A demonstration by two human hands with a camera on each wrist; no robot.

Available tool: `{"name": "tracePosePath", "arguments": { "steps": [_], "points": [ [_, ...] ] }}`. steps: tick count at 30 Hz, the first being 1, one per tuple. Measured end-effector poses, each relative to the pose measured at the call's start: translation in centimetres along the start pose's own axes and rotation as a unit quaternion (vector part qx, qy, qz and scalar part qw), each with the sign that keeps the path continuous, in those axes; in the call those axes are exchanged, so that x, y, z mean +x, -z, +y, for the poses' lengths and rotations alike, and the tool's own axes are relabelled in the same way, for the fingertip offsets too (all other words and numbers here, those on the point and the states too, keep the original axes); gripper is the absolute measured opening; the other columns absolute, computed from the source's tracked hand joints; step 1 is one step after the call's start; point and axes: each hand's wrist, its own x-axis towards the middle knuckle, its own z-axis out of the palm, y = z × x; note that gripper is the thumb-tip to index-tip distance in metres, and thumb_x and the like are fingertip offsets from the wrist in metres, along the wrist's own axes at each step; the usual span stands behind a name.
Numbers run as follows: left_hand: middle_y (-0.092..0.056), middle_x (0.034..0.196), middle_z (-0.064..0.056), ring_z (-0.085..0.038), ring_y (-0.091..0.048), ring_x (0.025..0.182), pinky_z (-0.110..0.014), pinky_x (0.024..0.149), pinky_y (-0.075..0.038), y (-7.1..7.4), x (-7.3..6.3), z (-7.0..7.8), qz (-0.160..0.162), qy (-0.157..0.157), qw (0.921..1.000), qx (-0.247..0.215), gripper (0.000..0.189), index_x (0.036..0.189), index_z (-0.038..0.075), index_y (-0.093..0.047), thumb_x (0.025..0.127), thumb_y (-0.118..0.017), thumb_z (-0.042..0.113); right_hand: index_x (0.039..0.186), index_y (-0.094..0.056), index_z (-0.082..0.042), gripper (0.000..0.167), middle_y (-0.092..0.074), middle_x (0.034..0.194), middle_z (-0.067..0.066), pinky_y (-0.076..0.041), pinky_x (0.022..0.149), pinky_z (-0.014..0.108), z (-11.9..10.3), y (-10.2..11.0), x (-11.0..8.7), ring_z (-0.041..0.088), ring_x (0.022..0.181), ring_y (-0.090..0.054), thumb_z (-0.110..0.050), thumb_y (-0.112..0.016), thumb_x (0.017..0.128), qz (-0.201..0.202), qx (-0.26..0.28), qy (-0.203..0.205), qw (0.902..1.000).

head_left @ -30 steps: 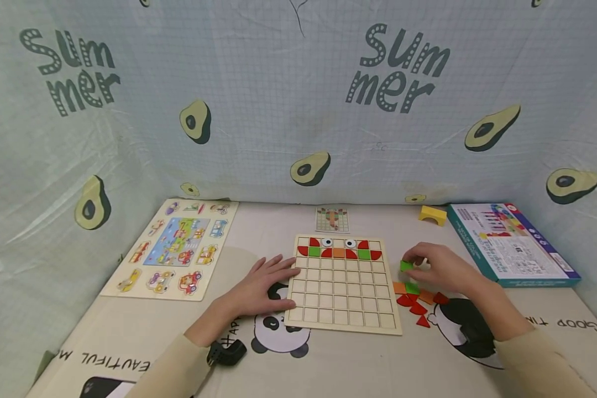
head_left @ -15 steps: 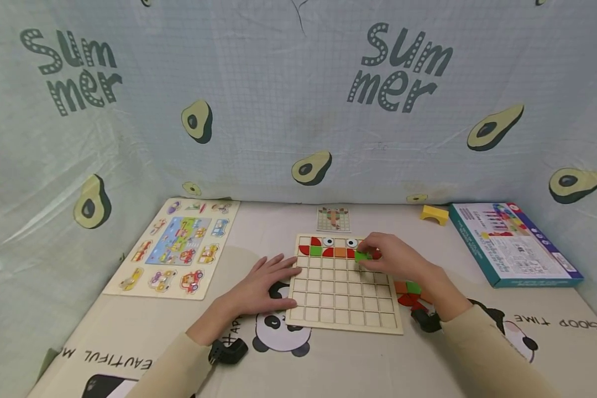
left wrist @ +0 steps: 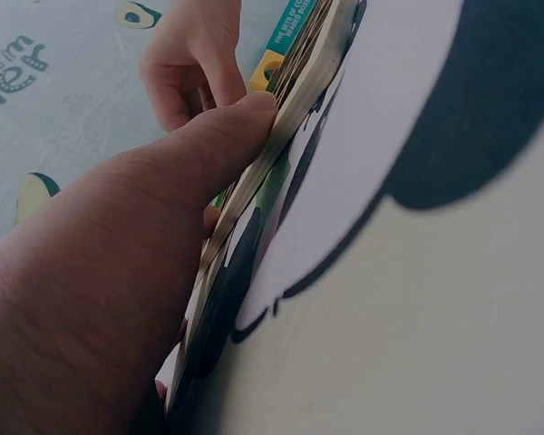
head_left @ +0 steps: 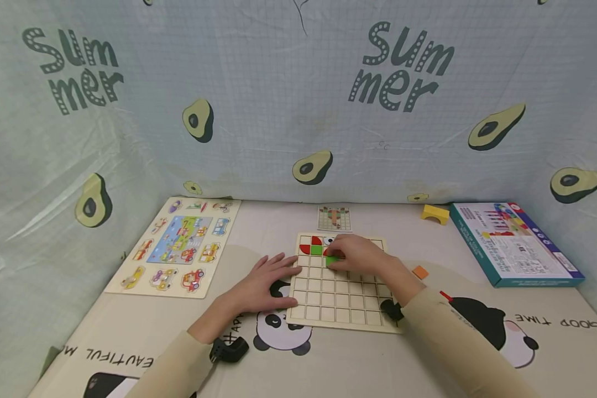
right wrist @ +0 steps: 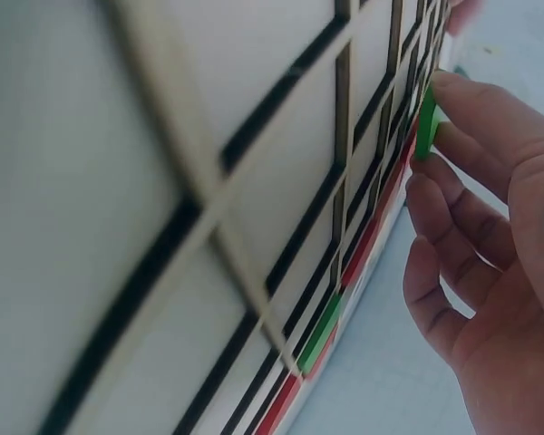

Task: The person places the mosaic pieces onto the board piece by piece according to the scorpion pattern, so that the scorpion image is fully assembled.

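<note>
A wooden grid board (head_left: 323, 301) lies on the table, with red and green tiles in its upper rows; a green tile (head_left: 316, 250) sits near the left end. My right hand (head_left: 360, 257) reaches over the board and pinches a square green tile (right wrist: 426, 125) between thumb and finger, close over the grid left of the middle. It hides the pieces at the upper right. Spread fingers of my left hand (head_left: 263, 287) rest on the board's left edge, and in the left wrist view its thumb (left wrist: 240, 122) lies along that edge. A picture card (head_left: 334, 219) lies just behind the board.
On the left lies a vehicle puzzle board (head_left: 179, 246). A boxed toy set (head_left: 514, 243) is at the right, with a yellow arch block (head_left: 435, 214) beside it. An orange tile (head_left: 420, 272) shows past my right forearm, which covers the other loose tiles.
My right hand has carried the green tile from the loose pieces at the right, leftward over the board to left of its middle. The left hand has stayed at the board's edge.
</note>
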Motion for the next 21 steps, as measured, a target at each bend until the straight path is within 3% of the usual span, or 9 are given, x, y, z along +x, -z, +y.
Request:
{"name": "tracePosePath", "arguments": {
  "steps": [12, 21],
  "points": [
    [-0.034, 0.162, -0.001, -0.03, -0.017, 0.152, -0.056, 0.121, -0.007, 0.0, 0.2, 0.1, 0.001, 0.003, 1.0, -0.003, 0.073, 0.148, 0.016, -0.053, 0.088, -0.071, 0.054, 0.106, -0.076, -0.012, 0.021, -0.063, 0.096, -0.004, -0.052, 0.083, 0.034, -0.1, -0.5, 0.6, 0.013, 0.086, -0.057, -0.027, -0.078, 0.091, 0.004, -0.021, -0.006, 0.9998],
    [-0.034, 0.162, -0.001, -0.029, -0.016, 0.152, -0.056, 0.121, -0.006, 0.0, 0.1, 0.0, 0.0, 0.009, 0.9999, -0.005, 0.074, 0.148, 0.016, -0.054, 0.088, -0.072, 0.054, 0.107, -0.075, -0.008, 0.021, -0.064, 0.098, -0.001, -0.053, 0.079, 0.035, 0.6, 0.6, -1.2, 0.016, 0.085, -0.057, -0.022, -0.077, 0.092, 0.043, 0.008, -0.006, 0.999]
  ]
}}
